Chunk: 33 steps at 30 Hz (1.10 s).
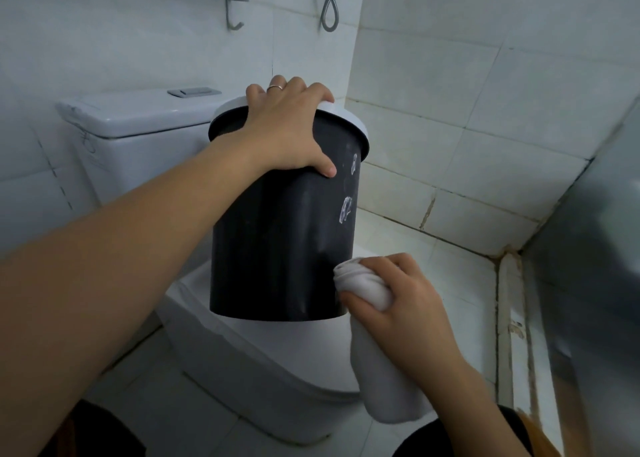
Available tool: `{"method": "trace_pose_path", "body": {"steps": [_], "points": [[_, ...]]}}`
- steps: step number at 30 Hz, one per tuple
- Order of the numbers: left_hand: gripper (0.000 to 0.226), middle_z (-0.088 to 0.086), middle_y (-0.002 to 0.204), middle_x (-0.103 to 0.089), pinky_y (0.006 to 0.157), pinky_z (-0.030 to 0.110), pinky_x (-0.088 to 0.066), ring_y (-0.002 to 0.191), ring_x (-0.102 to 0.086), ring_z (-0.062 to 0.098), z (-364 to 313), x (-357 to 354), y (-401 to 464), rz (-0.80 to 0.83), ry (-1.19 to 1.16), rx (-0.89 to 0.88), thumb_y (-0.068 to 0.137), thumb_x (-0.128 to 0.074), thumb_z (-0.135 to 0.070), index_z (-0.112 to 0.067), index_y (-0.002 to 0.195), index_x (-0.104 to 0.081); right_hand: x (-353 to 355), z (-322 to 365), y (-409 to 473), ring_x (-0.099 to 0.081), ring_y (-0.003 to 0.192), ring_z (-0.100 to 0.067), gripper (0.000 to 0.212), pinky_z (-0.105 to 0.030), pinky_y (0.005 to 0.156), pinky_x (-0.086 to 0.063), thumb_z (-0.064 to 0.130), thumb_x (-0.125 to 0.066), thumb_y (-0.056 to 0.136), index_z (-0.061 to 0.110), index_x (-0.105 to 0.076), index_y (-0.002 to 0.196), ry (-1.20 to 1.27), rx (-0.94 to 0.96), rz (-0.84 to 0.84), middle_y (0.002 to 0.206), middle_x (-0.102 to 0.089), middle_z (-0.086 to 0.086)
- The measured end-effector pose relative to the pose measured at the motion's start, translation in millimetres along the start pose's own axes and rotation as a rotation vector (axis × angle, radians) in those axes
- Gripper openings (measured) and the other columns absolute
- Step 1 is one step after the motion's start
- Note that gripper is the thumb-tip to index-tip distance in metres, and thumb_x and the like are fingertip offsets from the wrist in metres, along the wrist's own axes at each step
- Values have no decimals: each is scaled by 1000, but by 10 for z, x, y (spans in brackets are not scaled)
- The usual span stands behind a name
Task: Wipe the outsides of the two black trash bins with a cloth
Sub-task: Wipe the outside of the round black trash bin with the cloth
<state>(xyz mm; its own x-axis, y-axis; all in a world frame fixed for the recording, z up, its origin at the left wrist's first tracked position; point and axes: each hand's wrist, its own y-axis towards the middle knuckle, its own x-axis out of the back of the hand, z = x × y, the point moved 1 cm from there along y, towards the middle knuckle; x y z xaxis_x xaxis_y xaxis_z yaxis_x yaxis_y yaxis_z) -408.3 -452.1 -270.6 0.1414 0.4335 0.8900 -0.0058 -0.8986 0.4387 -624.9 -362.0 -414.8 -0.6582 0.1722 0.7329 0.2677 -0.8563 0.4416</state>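
At centre frame, on the closed toilet lid (263, 345), stands the black trash bin (277, 241), left hand (291, 130) clamped over its white rim, right hand (401, 304) gripping the bunched white cloth (363, 286) pressed against its lower right side.

Cloth (367, 286) against black bin (273, 241)

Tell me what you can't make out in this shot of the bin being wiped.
- Head view: far side of the black bin faces away.
- Bin's inside: covered by the white rim and the left hand.
- Second bin: outside the frame.
- Cloth: contact patch blocked by the right hand.
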Motion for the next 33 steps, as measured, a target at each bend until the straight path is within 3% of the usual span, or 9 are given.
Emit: {"method": "trace_pose_path", "body": {"steps": [4, 9, 12, 17, 21, 33], "points": [[97, 0, 132, -45, 105, 44, -26, 131, -33, 27, 49, 29, 42, 32, -103, 49, 54, -86, -57, -34, 137, -41, 119, -146, 137, -56, 91, 3, 27, -15, 74, -41, 49, -65, 77, 46, -64, 104, 96, -82, -44, 103, -54, 20], [89, -4, 131, -48, 98, 40, -27, 129, -34, 26, 98, -23, 104, 69, -252, 53, 56, -88, -51, -34, 131, -43, 108, -163, 215, -55, 90, 4, 24, -9, 72, -38, 46, -68, 78, 49, -63, 102, 110, -85, -44, 102, -53, 19], [88, -5, 131, -47, 101, 43, -28, 129, -34, 25, 101, -16, 135, 91, -250, 39, 57, -88, -50, -37, 131, -43, 103, -173, 244, -55, 90, 3, 24, -10, 72, -38, 45, -68, 78, 48, -63, 101, 113, -86, -38, 101, -53, 18], [93, -4, 123, -42, 106, 44, -35, 129, -35, 24, 19, 38, 194, 113, -184, -34, 58, -89, -42, -23, 136, -41, 83, -147, 276, -55, 89, 2, 27, -15, 73, -41, 49, -66, 77, 46, -64, 103, 105, -86, -14, 101, -53, 18], [114, 0, 139, -42, 109, 49, -27, 135, -31, 29, -51, -19, 223, 156, -56, -87, 53, -87, -58, -36, 148, -28, 70, -122, 274, -55, 88, 1, 26, -19, 74, -43, 47, -67, 77, 47, -63, 103, 97, -73, -8, 100, -53, 17], [111, 2, 133, -42, 105, 50, -26, 131, -33, 29, -29, -79, 258, 151, -4, -97, 50, -85, -65, -40, 144, -31, 185, 62, 471, -53, 83, -6, 28, -31, 74, -45, 52, -66, 77, 42, -62, 103, -34, -44, -18, 98, -50, 15]]}}
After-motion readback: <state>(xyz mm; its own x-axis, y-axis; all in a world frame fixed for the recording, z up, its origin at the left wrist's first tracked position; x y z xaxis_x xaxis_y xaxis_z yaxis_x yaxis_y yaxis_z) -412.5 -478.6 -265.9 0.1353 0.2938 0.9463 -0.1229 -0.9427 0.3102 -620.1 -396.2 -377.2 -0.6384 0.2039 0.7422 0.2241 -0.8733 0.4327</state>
